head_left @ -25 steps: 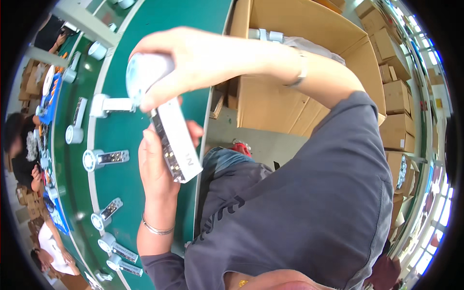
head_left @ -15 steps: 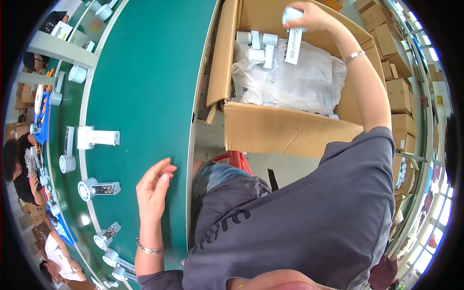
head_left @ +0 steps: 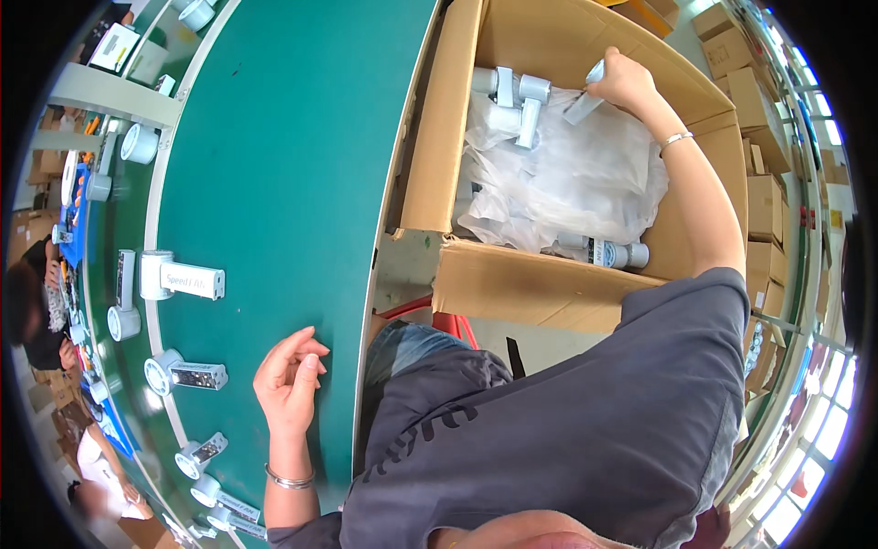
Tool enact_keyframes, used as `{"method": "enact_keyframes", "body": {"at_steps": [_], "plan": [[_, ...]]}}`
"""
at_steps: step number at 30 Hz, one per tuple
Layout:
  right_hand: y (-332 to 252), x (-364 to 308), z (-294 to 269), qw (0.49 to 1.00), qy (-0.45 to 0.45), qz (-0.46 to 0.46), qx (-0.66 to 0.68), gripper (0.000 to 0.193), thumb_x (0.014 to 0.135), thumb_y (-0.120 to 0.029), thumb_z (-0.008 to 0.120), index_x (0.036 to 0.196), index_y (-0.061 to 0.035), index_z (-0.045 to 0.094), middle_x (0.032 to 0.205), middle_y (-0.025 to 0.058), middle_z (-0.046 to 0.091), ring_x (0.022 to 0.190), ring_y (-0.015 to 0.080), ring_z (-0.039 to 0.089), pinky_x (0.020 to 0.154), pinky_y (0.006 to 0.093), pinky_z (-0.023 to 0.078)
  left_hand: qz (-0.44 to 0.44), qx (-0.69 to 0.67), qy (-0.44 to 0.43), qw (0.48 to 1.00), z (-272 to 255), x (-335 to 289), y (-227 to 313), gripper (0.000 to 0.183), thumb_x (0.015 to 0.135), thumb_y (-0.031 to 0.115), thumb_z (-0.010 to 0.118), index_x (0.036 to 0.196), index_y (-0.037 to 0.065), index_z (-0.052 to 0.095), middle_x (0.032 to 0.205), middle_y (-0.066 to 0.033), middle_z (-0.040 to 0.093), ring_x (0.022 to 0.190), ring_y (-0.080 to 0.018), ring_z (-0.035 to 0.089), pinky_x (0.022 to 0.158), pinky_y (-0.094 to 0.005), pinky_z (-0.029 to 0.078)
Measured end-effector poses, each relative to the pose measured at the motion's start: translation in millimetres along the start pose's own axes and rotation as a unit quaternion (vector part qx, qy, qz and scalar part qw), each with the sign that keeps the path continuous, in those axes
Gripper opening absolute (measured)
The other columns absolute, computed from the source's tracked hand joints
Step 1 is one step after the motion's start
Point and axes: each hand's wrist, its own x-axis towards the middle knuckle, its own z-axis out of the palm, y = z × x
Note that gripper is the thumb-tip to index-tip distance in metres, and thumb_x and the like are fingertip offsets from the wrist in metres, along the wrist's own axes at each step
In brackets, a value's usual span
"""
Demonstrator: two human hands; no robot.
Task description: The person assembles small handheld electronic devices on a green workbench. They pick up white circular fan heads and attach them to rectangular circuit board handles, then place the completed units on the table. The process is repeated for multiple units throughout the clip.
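Note:
My right hand (head_left: 626, 82) is inside the cardboard box (head_left: 535, 285), closed around a pale blue handheld fan (head_left: 583, 108). The fan's handle slants down toward a crumpled clear plastic bag (head_left: 590, 174), and my fingers partly cover its round head. Beside it several similar fans (head_left: 530, 122) rest on the bag, and more fans (head_left: 611, 252) lie along the box's near side. My left hand (head_left: 288, 380) hovers over or rests on the green table (head_left: 283, 156), its fingers loosely bent and apart, holding nothing.
Along the table's far left edge several fans lie spaced out, including one with its handle toward me (head_left: 187, 276) and one showing its inner parts (head_left: 187, 373). Co-workers sit beyond the line at left. Stacked cartons (head_left: 764, 229) stand right of the box. A red stool (head_left: 457, 327) is below.
My right hand has lowered the fan into the box, from the far rim toward the plastic bag, and turned it. My left hand has barely moved. The view has shifted slightly.

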Motion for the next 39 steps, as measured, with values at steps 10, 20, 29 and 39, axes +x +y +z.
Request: {"method": "enact_keyframes", "body": {"at_steps": [10,20,29,39], "plan": [[-12,-21,47,0.963,0.228,-0.106,-0.095,0.057,0.061,-0.026,0.077,0.102,-0.0051,0.044,0.089,0.0107,0.055,0.087,0.0267,0.057,0.060,0.0351,0.052,0.021,-0.013,-0.011,1.000,-2,-1,-2,0.027,0.085,0.004,0.058,0.111,-0.002,0.058,0.088,-0.0103,0.061,0.067,-0.0104,0.055,0.050,-0.0184,0.042],[-33,-51,115,0.913,0.281,-0.208,-0.212,0.045,0.071,-0.017,0.061,0.110,-0.0015,0.045,0.098,0.0123,0.053,0.089,0.0217,0.054,0.060,0.0292,0.049,0.047,0.022,0.004,0.999,2,-2,-3,0.026,0.083,0.001,0.059,0.109,-0.002,0.060,0.085,-0.0098,0.061,0.068,-0.0110,0.056,0.053,-0.0195,0.045],[-28,-56,123,0.965,0.021,-0.260,0.013,0.042,0.075,-0.013,0.065,0.112,0.0004,0.053,0.108,0.0195,0.058,0.101,0.0356,0.054,0.086,0.0423,0.046,0.032,-0.046,-0.056,0.997,-9,-5,-4,0.024,0.085,0.007,0.059,0.109,0.004,0.062,0.087,-0.0044,0.061,0.074,-0.0089,0.057,0.064,-0.0228,0.047],[-241,-62,-131,0.727,0.332,-0.503,0.329,0.018,0.082,0.003,0.059,0.101,0.0030,0.058,0.095,0.0127,0.061,0.086,0.0229,0.059,0.077,0.0292,0.048,0.026,0.053,0.175,0.983,-86,-124,10,0.023,0.084,0.005,0.060,0.106,0.002,0.063,0.090,-0.0068,0.063,0.080,-0.0131,0.059,0.069,-0.0250,0.047]]}}
